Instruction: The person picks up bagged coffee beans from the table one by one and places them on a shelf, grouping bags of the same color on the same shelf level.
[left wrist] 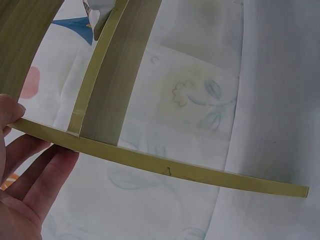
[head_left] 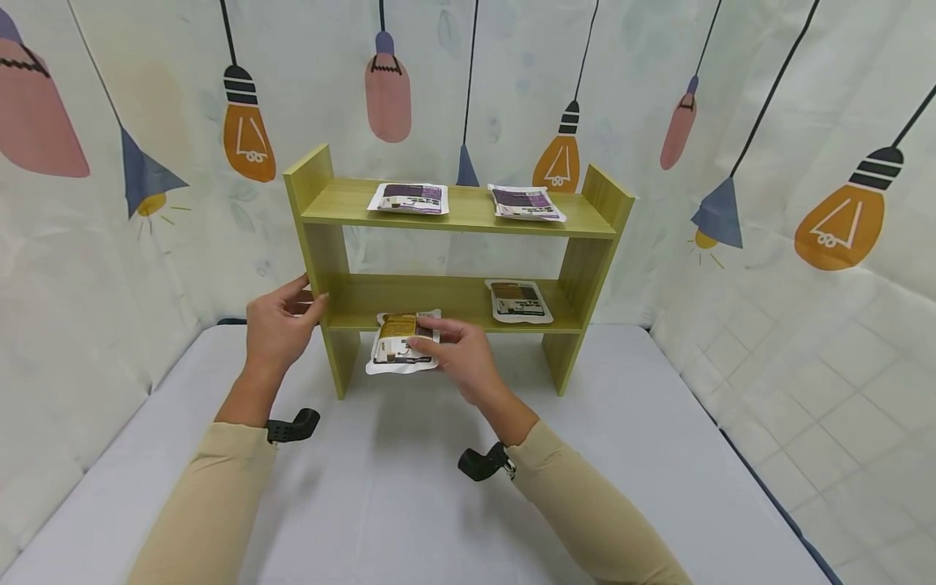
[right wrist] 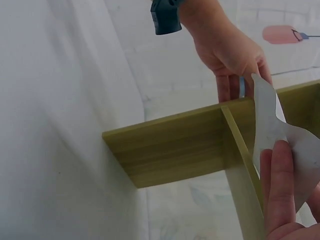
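A two-tier yellow-green wooden shelf (head_left: 439, 294) stands on the white table. My left hand (head_left: 281, 325) grips its left side panel; in the left wrist view, the thumb and fingers lie on opposite faces of the panel edge (left wrist: 125, 156). Between thumb and fingers, my right hand (head_left: 470, 364) pinches a flat white pouch (head_left: 391, 354) with a brown-gold top. It is tilted at the front left of the lower board. The pouch's plain white back (right wrist: 267, 122) faces the right wrist camera. Another brown-labelled pouch (head_left: 517, 301) lies on the lower board's right side.
Two purple-labelled pouches, a left one (head_left: 409, 198) and a right one (head_left: 526, 203), lie on the top board. Behind the shelf hangs a pale curtain (head_left: 314, 97) printed with lamps. The white table (head_left: 409, 504) extends in front, under both forearms.
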A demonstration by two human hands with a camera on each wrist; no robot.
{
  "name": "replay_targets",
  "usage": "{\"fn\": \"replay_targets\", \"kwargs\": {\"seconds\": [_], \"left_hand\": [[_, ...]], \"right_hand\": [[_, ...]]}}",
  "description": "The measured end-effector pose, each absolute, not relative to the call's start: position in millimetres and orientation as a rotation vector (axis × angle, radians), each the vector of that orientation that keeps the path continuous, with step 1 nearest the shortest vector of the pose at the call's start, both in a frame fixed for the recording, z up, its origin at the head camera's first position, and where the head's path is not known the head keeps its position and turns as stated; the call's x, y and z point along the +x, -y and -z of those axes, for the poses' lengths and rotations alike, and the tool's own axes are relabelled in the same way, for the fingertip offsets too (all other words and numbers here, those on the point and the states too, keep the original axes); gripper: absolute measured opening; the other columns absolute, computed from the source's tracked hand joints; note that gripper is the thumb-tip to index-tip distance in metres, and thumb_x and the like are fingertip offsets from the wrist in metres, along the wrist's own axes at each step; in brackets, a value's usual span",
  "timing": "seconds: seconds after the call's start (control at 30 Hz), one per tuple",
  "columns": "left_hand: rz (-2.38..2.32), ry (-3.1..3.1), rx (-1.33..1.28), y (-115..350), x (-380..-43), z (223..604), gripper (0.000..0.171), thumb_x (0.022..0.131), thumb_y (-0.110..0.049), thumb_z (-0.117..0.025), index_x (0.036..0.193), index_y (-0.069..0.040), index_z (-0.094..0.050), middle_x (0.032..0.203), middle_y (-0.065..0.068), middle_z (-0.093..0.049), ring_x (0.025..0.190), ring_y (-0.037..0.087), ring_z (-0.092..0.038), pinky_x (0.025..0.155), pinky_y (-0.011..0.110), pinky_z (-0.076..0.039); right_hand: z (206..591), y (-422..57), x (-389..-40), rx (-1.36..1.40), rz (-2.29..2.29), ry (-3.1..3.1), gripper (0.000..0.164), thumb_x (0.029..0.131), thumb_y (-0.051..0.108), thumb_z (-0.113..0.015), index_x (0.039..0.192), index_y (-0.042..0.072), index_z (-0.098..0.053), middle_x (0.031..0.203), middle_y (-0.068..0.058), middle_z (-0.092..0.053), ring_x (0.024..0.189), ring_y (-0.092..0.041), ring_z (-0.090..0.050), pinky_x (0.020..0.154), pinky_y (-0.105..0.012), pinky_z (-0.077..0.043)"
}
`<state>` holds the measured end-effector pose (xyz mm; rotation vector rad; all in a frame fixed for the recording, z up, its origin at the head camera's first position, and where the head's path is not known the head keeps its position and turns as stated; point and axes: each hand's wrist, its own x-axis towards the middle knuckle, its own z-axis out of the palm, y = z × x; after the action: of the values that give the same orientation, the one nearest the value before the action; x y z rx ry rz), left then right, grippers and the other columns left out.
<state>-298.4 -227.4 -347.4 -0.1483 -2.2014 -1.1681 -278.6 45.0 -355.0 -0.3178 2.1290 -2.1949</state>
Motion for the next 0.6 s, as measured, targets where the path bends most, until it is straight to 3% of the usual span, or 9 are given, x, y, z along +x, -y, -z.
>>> {"fn": "replay_targets", "kwargs": {"seconds": [0.17,0.4,0.6], "left_hand": [[1.169,2.205,-0.144,227.5,-299.3,347.7,0.048,0.098,-0.027,-0.069,0.144,-0.016,-0.060,0.115,0.024,-0.075,0.094,0.040,-0.073,0.066,0.000,-0.046],[1.173,2.207,-0.118,226.1,-300.0,348.1,0.049,0.098,-0.023,-0.069,0.145,-0.015,-0.059,0.116,0.021,-0.075,0.094,0.038,-0.074,0.066,-0.001,-0.045],[1.180,2.220,-0.110,225.5,-299.8,347.2,0.050,0.098,-0.023,-0.069,0.146,-0.016,-0.058,0.117,0.022,-0.075,0.096,0.038,-0.074,0.066,-0.002,-0.044]], "right_hand": [[353.0,-43.9,-279.6,-0.291,2.208,-2.117,0.038,0.083,0.013,-0.085,0.121,0.013,-0.078,0.096,-0.006,-0.073,0.072,-0.011,-0.070,0.063,-0.025,-0.060],[352.1,-42.7,-281.0,-0.279,2.231,-2.110,0.038,0.084,0.011,-0.084,0.121,0.012,-0.077,0.097,-0.007,-0.072,0.075,-0.012,-0.071,0.072,-0.034,-0.064],[353.3,-43.8,-282.3,-0.379,2.224,-2.115,0.049,0.080,0.003,-0.085,0.127,0.005,-0.073,0.107,-0.016,-0.071,0.083,-0.016,-0.073,0.076,-0.036,-0.064]]}}
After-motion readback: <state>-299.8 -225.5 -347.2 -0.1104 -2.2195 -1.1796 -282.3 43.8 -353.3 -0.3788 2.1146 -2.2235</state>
